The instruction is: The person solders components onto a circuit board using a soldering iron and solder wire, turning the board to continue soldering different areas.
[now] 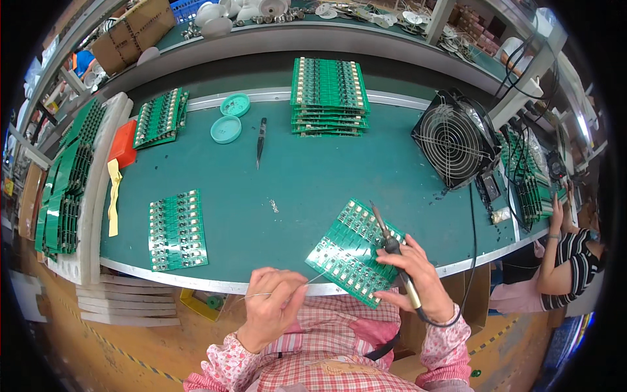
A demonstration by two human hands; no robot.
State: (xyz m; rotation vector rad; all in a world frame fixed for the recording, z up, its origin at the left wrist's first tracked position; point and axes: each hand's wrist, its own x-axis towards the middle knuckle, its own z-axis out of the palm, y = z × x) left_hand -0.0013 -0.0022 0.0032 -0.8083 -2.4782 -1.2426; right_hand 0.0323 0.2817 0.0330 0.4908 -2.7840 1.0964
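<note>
My right hand (423,277) is closed round a soldering iron (392,245), its tip pointing up and away from me. Its cord runs off past my wrist. The same hand's fingers lie along the right edge of a green circuit board (346,257), which sits tilted at the table's front edge. My left hand (271,304) pinches a thin solder wire (316,278), whose end reaches the board's lower left edge. Further left, a second green circuit board (177,230) lies flat, apart from both hands.
Beyond lie tweezers (261,140), two turquoise round dishes (226,129) and a stack of boards (330,98). A black fan (450,140) stands at right, with another person (555,268) beyond. A red box (122,144) and more boards (65,199) are at left.
</note>
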